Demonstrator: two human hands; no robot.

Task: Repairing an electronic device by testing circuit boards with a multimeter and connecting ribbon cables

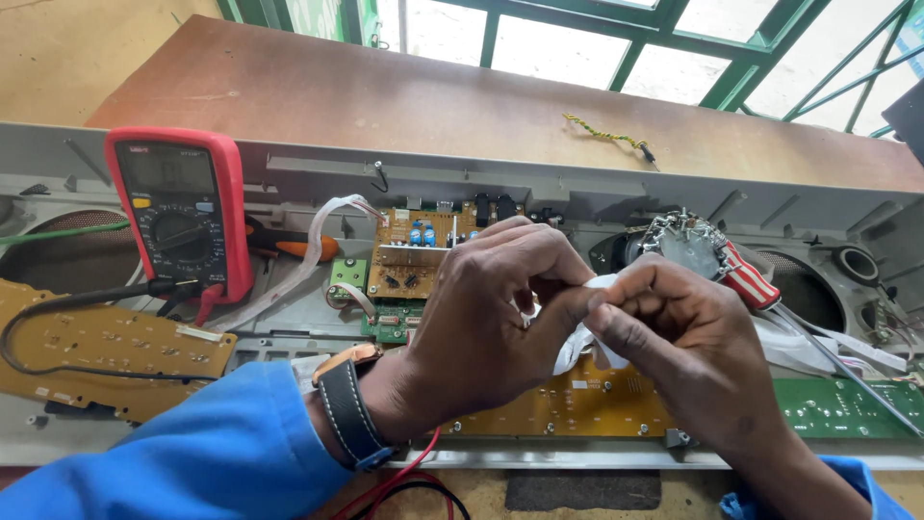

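Both my hands meet over the middle of an opened grey device chassis (577, 197). My left hand (481, 318), with a dark watch on its wrist and a blue sleeve, pinches a white flat ribbon cable (577, 342) between thumb and fingers. My right hand (688, 351) grips the same white ribbon from the right. Under the hands lies a long yellow-brown circuit board (577, 409). Behind them sits a smaller brown board (409, 255) with blue capacitors.
A red multimeter (178, 207) leans at the left, its leads running over another yellow board (106, 351). A red-and-white-handled screwdriver (756, 284) lies at the right beside a round metal speaker part (688, 241). A green board (847, 404) sits at far right. Orange-handled pliers (303, 246) lie behind.
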